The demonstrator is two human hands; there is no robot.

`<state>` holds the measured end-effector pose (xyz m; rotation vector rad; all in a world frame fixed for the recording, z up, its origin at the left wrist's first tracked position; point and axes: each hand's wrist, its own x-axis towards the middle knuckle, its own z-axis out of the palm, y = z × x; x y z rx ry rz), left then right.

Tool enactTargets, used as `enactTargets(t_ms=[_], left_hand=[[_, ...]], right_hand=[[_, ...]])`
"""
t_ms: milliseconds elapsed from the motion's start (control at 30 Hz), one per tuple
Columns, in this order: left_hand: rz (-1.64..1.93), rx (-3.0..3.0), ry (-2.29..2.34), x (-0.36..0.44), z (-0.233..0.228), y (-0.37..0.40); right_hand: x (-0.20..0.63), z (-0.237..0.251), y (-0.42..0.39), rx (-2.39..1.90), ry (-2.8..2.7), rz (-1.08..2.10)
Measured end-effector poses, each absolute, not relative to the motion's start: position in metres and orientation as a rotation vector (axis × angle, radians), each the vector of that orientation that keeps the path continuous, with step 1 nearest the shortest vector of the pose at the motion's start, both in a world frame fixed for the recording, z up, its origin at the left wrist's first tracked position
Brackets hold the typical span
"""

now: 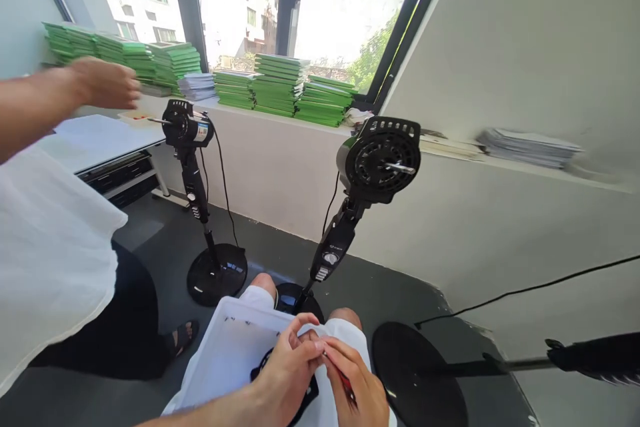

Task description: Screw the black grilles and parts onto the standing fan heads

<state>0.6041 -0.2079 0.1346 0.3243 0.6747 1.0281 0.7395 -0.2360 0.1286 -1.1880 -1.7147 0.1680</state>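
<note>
we're pinching something tiny with left hand [285, 373] | right hand [357, 383] gripping red tool [345, 380] | both over white tray [225, 353], below fan [377, 160]

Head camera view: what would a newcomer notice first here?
Two black pedestal fan stands without blades: one at centre, one further left. Behind them, stacks of green flat boxes line the windowsill. At the bottom, the left hand and right hand meet over a white tray.

Bright daylight through a large window [320, 7], green stacks [280, 83] along its sill, white walls [525, 33], dark grey floor [390, 287].
</note>
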Motion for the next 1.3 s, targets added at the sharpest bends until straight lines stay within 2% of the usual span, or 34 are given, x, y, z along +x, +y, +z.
enactTargets(t_ms=[167, 267, 467, 600, 733, 933, 1300], left_hand=[[0.969, 0.498, 0.579, 0.608, 0.151, -0.188], [1.093, 0.744, 0.592, 0.601, 0.179, -0.151], [1.670, 1.285, 0.439, 0.612, 0.265, -0.041], [1.751, 1.698, 0.379, 0.635, 0.313, 0.021], [1.605, 2.023, 0.291, 0.650, 0.332, 0.054], [1.607, 1.883, 0.299, 0.662, 0.322, 0.060], [1.672, 1.838, 0.328, 0.669, 0.321, 0.060]], right_hand=[[0.761, 0.156, -0.225, -1.256, -1.638, 0.158], [0.785, 0.213, -0.200, -1.285, -1.560, 0.164], [0.829, 0.353, -0.124, -1.131, -1.418, 0.245], [0.828, 0.406, -0.077, -1.154, -1.468, 0.148], [0.824, 0.412, -0.041, -1.195, -1.701, -0.045], [0.826, 0.395, -0.018, -1.121, -1.848, -0.291], [0.829, 0.412, -0.011, -1.243, -1.947, -0.195]])
